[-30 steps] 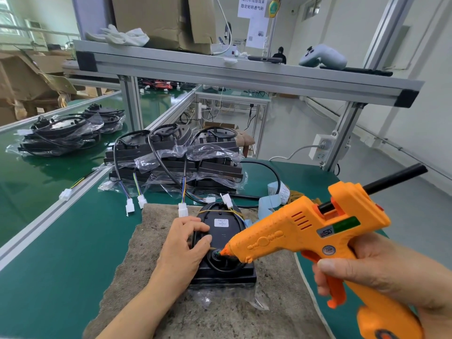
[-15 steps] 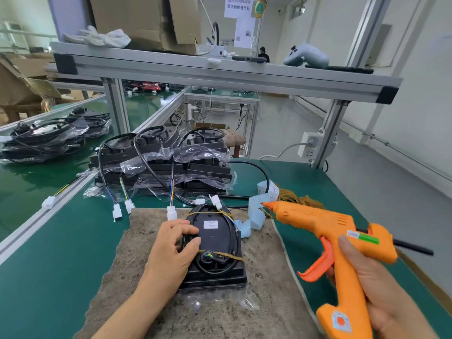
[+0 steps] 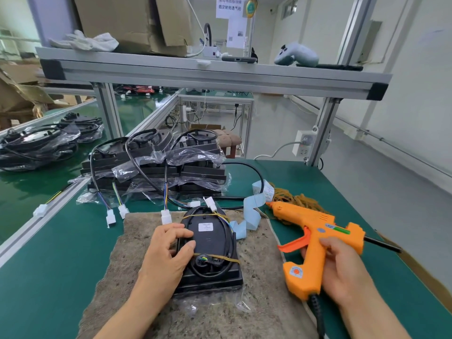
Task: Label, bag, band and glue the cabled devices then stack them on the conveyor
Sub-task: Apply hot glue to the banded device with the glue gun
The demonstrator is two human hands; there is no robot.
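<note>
And the glue gun (image 3: pixel 315 231) is away! A second ago its nozzle sat right on the cable entry at the near end of the device (image 3: pixel 210 243); now it has swung off to the right, low over the worktop (image 3: pixel 61 265), tip pointing at the heap of rubber bands (image 3: pixel 298 199). The right hand (image 3: pixel 342 272) has its grip wrapped round the handle. The left hand (image 3: pixel 168 253) hasn't budged, its grip curled over the device's left edge, thumb on top. The device lies flat on the brown mat (image 3: pixel 122 277), labelled, banded, bag loose at its near end. I'd call the gluing finished, which leaves the conveyor (image 3: pixel 24 192) on the far left, where bagged units already wait.
</note>
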